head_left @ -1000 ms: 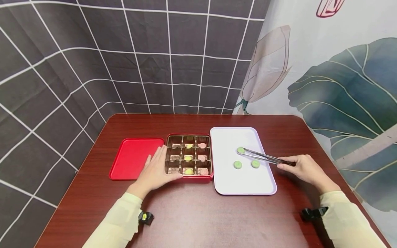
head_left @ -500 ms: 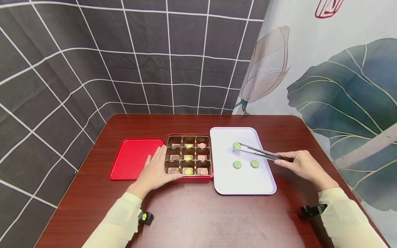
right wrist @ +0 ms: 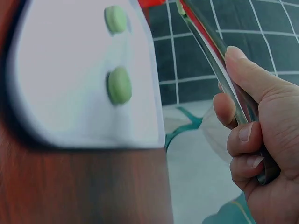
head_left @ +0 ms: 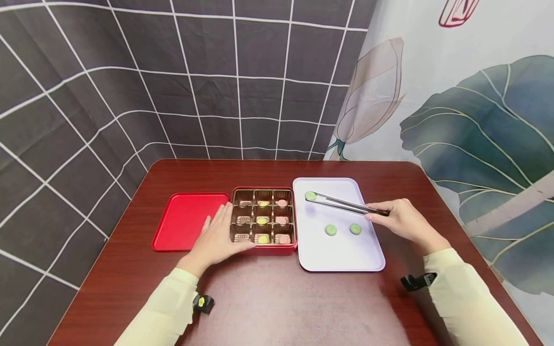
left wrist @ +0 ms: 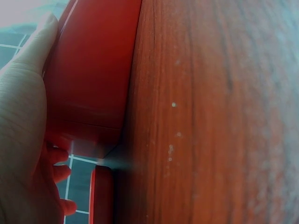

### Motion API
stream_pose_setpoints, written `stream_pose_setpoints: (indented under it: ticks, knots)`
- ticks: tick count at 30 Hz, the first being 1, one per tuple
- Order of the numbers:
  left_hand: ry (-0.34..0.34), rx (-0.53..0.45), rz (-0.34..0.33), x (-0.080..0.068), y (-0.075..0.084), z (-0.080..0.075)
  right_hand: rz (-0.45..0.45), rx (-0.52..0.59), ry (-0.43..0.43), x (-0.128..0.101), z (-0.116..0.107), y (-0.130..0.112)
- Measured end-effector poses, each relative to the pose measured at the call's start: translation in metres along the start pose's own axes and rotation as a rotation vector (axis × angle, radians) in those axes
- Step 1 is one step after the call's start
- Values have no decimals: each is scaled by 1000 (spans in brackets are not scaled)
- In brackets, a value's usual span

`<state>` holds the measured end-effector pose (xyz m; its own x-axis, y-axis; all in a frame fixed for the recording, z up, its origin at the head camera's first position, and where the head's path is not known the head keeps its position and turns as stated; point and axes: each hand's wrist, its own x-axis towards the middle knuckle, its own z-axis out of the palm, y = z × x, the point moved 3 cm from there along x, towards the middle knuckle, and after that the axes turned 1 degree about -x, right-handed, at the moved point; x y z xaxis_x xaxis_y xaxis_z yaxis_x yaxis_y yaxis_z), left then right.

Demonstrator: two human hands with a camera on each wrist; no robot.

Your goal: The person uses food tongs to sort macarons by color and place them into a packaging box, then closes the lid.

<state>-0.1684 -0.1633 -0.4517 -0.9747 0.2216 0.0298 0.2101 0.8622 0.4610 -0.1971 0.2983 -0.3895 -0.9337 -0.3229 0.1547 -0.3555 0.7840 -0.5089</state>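
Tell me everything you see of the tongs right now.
The tongs are long, slim and two-armed, shiny silver like metal, dark toward the end that the right hand grips. They point leftward and slightly away from the person, above the white tray and apparently clear of it, a round green piece pinched between their tips.

Shiny metal tongs [head_left: 357,208], smooth plastic-looking tray [head_left: 342,252]
Red box [left wrist: 91,65] smooth and glossy, its insert [head_left: 245,197] shiny plastic; bench [head_left: 285,293] glossy wood-grain; behind, creased matt cloth [head_left: 207,91].
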Motion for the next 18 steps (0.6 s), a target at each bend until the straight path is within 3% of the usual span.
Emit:
stream_pose_setpoints:
  ticks: [7, 18]
  knots:
    - [11, 2, 1, 0, -2, 1, -44, -13, -17, 22, 7, -21]
    - [15, -2, 1, -1, 0, 0, -147, 64, -71, 56, 29, -52]
